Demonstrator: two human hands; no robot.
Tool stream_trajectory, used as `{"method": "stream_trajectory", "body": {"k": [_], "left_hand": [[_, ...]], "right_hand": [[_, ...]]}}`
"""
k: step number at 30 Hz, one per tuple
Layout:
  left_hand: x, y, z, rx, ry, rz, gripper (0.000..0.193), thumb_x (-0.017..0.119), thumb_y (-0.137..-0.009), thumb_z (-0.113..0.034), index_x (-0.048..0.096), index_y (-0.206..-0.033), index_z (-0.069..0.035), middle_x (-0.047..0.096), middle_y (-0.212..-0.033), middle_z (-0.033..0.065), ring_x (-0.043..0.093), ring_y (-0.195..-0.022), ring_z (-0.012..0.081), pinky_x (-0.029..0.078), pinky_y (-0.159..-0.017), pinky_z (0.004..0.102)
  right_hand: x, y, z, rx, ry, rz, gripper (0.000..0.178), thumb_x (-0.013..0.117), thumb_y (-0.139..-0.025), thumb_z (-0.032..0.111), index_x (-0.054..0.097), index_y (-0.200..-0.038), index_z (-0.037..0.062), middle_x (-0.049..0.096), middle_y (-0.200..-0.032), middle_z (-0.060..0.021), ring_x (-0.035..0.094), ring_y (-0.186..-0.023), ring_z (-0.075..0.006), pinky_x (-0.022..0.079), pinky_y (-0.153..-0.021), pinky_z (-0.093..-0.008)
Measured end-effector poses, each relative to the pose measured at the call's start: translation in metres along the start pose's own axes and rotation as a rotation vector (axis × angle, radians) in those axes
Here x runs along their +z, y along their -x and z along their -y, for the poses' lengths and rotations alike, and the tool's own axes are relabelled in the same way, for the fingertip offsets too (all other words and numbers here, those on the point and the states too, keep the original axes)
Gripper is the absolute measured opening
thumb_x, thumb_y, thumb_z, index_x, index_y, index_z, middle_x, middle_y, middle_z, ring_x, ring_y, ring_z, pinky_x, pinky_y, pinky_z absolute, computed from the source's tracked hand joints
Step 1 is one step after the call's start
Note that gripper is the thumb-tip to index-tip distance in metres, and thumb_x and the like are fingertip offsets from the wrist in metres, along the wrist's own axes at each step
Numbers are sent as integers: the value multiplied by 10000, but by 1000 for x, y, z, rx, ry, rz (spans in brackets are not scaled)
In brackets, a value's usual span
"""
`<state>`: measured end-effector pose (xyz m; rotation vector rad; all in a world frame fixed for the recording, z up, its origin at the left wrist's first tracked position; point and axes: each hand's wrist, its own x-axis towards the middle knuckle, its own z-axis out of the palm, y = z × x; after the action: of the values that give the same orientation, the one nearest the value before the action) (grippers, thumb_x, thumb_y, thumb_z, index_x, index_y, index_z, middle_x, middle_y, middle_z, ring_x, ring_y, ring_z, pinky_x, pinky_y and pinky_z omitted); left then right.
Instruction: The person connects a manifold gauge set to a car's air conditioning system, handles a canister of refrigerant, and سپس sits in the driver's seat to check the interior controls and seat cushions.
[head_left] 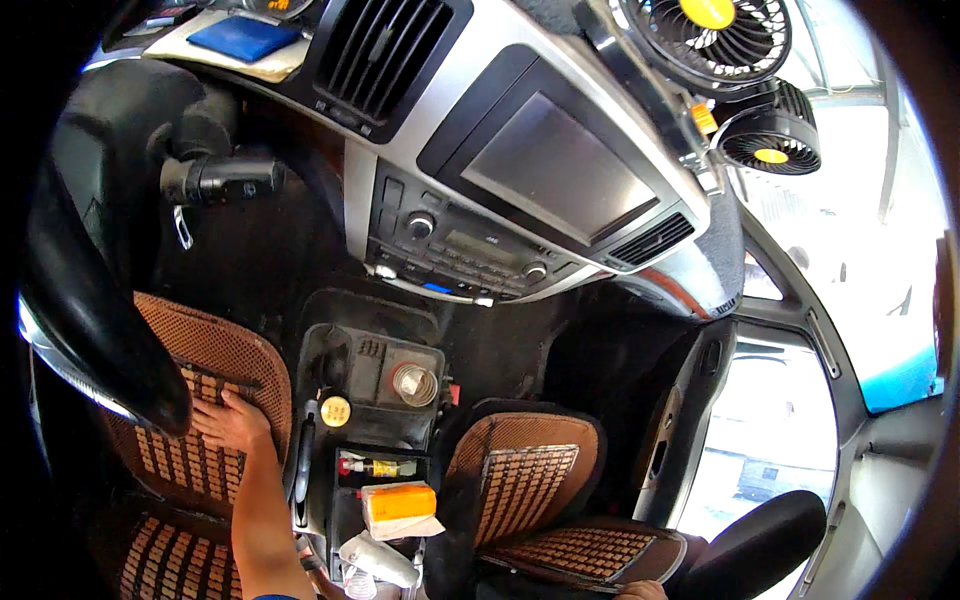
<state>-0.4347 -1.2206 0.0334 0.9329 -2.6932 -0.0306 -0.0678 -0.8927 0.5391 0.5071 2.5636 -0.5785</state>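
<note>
My left hand (232, 422) lies palm down on the brown seat cover (225, 345) of the left seat, over its rows of wooden beads. Its fingers are stretched out toward the steering wheel (110, 310), whose dark rim is close to the fingertips. Nothing shows in this hand. At the lower edge, only a small part of my right hand (641, 591) comes into view, beside the front of the beaded cover (585, 553) on the right seat. The rest of that hand is out of the picture, so its grip is hidden.
Between the seats, a console (335, 350) holds a round coiled item (413, 384), a yellow-topped knob (335, 411), an orange packet (400, 503) and a crumpled white wrapper (380, 560). A handbrake lever (305, 455) stands alongside. Two small fans (770, 140) sit on the dashboard.
</note>
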Motion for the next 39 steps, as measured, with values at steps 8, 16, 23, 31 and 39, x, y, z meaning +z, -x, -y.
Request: {"method": "stream_trajectory", "body": {"k": [8,16,23,31,39], "left_hand": [[3,0,3,-10,-6,-4,702,249,-930,-570,149,-1469,-132,156,-1520,103,159,-1393,295,164,-1068,547],[-2,1,-1,-7,35,-15,702,263,-930,-563,142,-1469,-130,151,-1520,104,141,-1397,299,142,-1076,550],[-8,0,-3,-21,-46,96,689,279,-929,-540,256,-1413,-51,221,-1473,196,172,-1372,342,116,-1080,557],[-6,-2,2,19,-112,146,670,316,-936,-508,200,-1445,-90,229,-1470,164,170,-1372,331,136,-1089,523],[-7,0,2,55,-69,83,702,273,-932,-544,208,-1442,-67,182,-1495,160,150,-1380,330,121,-1082,551]], "right_hand": [[-1,5,-5,19,-11,25,407,599,-688,280,586,-979,-5,570,-1029,-220,537,-970,-400,414,-856,-485],[-1,5,-2,4,25,31,380,596,-669,170,568,-1010,5,559,-1036,-223,531,-973,-407,411,-859,-487],[11,20,-21,-35,90,35,354,608,-650,159,571,-982,41,569,-1004,-192,542,-949,-388,421,-833,-492],[47,75,-101,18,125,242,376,601,-669,206,578,-1006,41,567,-1042,-186,524,-978,-381,401,-866,-479],[67,97,-118,-77,202,136,400,592,-701,244,576,-1056,60,566,-1077,-155,507,-1083,-352,380,-944,-460]]}}
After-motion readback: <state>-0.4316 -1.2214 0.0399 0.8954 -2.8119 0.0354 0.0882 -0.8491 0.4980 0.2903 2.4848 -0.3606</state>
